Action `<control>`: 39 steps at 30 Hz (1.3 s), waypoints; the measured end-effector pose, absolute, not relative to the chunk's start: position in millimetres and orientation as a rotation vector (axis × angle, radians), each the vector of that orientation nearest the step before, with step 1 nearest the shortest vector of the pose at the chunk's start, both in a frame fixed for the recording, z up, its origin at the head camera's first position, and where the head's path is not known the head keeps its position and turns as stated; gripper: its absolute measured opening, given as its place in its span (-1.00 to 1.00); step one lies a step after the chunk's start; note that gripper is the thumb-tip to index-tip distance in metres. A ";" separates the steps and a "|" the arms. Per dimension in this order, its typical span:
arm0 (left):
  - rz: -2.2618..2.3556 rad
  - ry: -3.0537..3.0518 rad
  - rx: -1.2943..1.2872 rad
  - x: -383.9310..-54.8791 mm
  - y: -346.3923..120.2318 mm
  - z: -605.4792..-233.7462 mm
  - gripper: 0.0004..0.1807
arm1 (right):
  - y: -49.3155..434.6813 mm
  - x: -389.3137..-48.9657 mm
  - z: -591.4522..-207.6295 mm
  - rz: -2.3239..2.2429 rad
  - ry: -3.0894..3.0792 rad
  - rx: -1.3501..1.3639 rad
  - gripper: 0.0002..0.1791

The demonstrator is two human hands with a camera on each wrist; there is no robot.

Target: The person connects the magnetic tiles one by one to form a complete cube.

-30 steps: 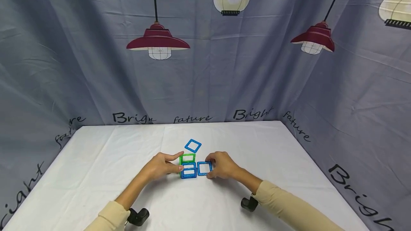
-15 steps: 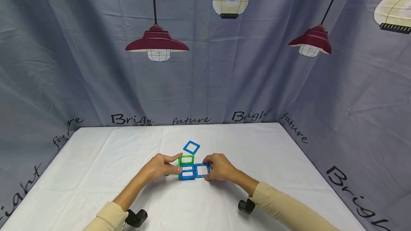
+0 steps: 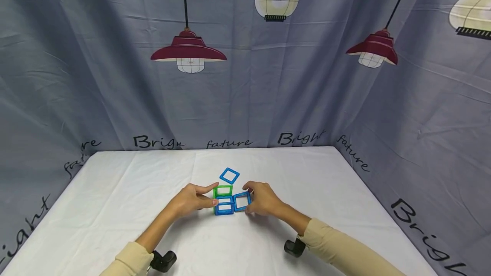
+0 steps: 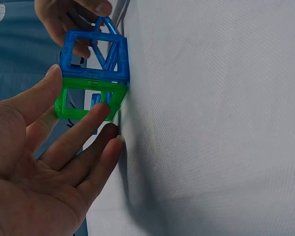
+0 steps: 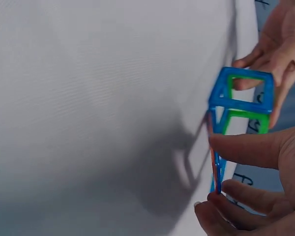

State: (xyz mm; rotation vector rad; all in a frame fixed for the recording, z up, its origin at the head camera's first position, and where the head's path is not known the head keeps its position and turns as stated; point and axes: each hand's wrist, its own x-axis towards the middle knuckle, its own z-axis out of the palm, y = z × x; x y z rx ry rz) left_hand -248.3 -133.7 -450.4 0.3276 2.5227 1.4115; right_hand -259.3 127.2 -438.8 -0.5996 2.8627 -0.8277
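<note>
A small box of square magnetic tiles, with blue frames [image 3: 224, 203] toward the near side and green frames [image 3: 223, 186] behind, stands on the white table. My left hand [image 3: 189, 199] steadies its left side between thumb and fingers; the left wrist view shows a fingertip against the green side frame [image 4: 91, 82]. Against the box's right side is a blue square tile [image 3: 241, 193], slightly tilted. My right hand [image 3: 264, 199] pinches that tile's outer edge, thumb on the near side and fingers on the far side. In the right wrist view it appears nearly edge-on.
Another blue square tile [image 3: 226, 180] lies flat behind the box, turned like a diamond. White cloth [image 3: 307, 182] covers the table, and grey printed curtains [image 3: 238, 97] rise along its back and sides. Black camera mounts [image 3: 164, 261] sit on both wrists.
The blue tile in my right hand has moved left, closing the gap to the box, and now tilts where it lay level. My left hand keeps its place on the box.
</note>
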 end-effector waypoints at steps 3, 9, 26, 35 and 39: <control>1.410 2.524 0.326 -248.0 -133.8 -449.6 -0.37 | 126.9 -259.6 -431.4 -0.882 2.835 -0.612 -0.34; 1.418 2.513 0.330 -248.2 -134.5 -448.8 -0.36 | 123.0 -261.1 -418.0 -0.881 2.797 -0.657 -0.34; 1.377 2.526 0.293 -248.9 -135.0 -448.9 -0.36 | 118.1 -260.7 -415.7 -0.987 2.757 -0.711 -0.43; 1.396 2.514 0.301 -246.8 -134.7 -447.9 -0.35 | 114.1 -261.0 -422.6 -1.054 2.723 -0.674 -0.52; 1.404 2.506 0.314 -246.5 -133.3 -447.3 -0.34 | 113.9 -260.9 -424.9 -1.066 2.709 -0.603 -0.54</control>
